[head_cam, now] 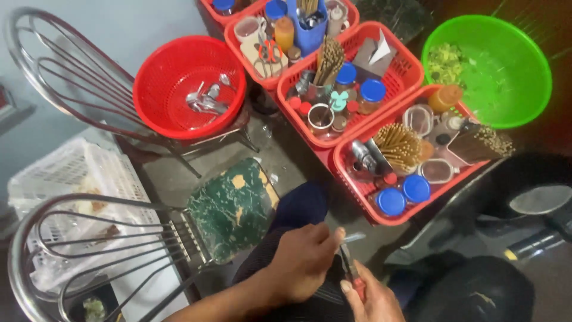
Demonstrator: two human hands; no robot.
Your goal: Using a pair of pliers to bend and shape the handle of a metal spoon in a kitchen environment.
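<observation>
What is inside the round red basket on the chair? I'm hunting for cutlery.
The round red basket holds a small heap of metal spoons near its middle. The rest of its inside looks bare. Whatever lies beneath the spoons is covered.

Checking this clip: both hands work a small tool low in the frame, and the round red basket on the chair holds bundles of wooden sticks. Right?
Not quite. The head view shows the round red basket holding metal spoons, not sticks; the stick bundles stand in the rectangular red trays. The rest holds: the left hand and right hand work a small tool low in the frame.
</observation>
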